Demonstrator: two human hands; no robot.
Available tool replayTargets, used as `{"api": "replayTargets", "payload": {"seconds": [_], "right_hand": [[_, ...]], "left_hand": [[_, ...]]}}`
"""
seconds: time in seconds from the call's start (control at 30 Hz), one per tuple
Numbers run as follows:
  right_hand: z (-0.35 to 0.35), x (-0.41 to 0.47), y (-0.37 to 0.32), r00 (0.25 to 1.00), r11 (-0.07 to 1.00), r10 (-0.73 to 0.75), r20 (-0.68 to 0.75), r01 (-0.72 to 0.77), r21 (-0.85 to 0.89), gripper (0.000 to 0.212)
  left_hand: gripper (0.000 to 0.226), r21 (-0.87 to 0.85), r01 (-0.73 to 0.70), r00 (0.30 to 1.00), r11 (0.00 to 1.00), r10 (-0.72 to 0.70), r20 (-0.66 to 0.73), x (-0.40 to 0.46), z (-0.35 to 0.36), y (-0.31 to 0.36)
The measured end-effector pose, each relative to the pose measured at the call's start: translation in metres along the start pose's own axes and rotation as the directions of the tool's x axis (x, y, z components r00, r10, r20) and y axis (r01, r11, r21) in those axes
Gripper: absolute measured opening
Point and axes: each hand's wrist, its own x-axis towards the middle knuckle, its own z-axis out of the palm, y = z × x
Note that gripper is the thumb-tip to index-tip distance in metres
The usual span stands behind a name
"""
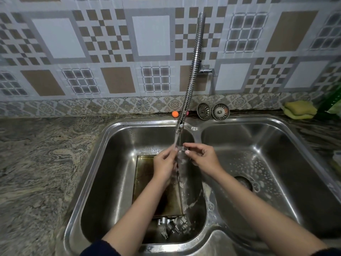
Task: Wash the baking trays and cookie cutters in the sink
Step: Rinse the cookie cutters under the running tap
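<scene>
Both hands meet under the running water at the centre of the view, over the left basin of the stainless steel double sink (pixel 110 137). Right hand (pixel 203 157) pinches a small shiny metal cookie cutter (pixel 181 151) between thumb and curled fingers, holding it right in the stream; left hand (pixel 165 164) has its fingertips curled against the cutter's 9 o'clock side, touching it, though whether it truly grips the cutter I cannot tell through the water. No brand, label or writing can be read anywhere.

Below the hands, toward 6 o'clock, a rectangular baking tray with a browned, stained bottom (pixel 145 182) lies flat on the floor of the left basin, partly hidden by the left forearm. At the tray's 6 o'clock edge, near the front wall of the basin, a cluster of silver metal cookie cutters (pixel 174 226) lies in a heap, well apart from both hands.

Water falls from a long flexible chrome coil faucet (pixel 192 71) that comes down from 12 o'clock. At 1 o'clock from the hands, two round metal sink strainers (pixel 212 111) lean against the patterned tile wall. A small orange ball (pixel 175 114) sits on the rim at 12 o'clock. A yellow-green sponge (pixel 299 109) rests on the counter at 2 o'clock. Soap foam dots the right basin
</scene>
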Motion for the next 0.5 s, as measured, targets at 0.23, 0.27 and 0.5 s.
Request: {"api": "replayTargets", "payload": {"seconds": [0.23,0.27,0.5], "right_hand": [[0.016,0.000,-0.004,0.997,0.992,0.078,0.019,-0.079,0.096,0.032],[0.017,0.000,-0.005,0.997,0.991,0.080,0.024,-0.082,0.103,0.033],[0.028,-0.003,-0.005,0.992,0.985,0.097,0.081,-0.108,0.135,0.035]], "left_hand": [[0.025,-0.066,0.013,0.997,0.998,-0.018,-0.075,0.001,-0.011,0.004],[0.024,-0.067,0.009,0.996,0.998,-0.015,-0.088,0.001,-0.012,0.005],[0.022,-0.084,-0.031,0.983,0.996,0.015,-0.183,-0.003,-0.022,0.005]]}}
